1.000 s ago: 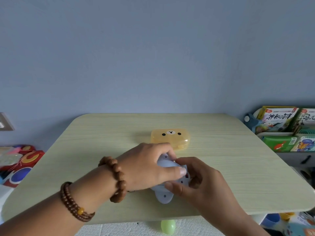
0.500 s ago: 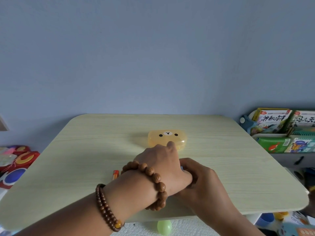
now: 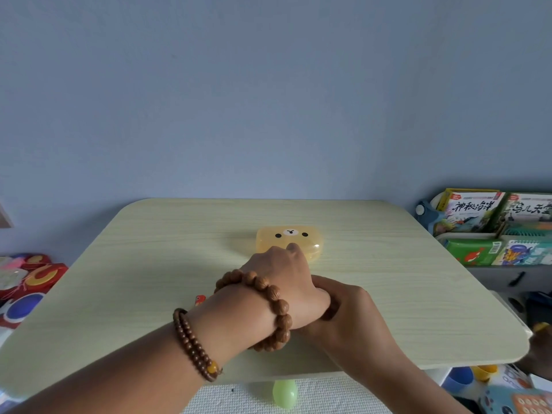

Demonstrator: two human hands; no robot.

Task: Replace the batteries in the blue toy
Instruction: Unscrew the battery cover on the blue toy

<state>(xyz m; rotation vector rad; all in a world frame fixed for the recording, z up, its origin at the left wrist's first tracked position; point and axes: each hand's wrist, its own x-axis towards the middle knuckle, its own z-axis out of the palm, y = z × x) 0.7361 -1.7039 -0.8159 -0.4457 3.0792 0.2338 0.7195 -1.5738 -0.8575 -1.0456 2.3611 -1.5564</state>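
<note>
Head view: green egg [image 3: 284, 392] on floor below table's [image 3: 149, 264] near edge. Left hand [image 3: 283, 276], right hand [image 3: 346, 312] overlap mid-table, hiding blue toy; finger grip, toy's axis unreadable. Orange bit [image 3: 200, 299] left of wrist. Yellow bear case [image 3: 289, 239] just beyond.

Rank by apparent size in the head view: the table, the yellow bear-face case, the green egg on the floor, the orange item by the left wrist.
1. table
2. yellow bear-face case
3. green egg, though it lies lower, so its rank is unsure
4. orange item, mostly hidden by the wrist
</note>
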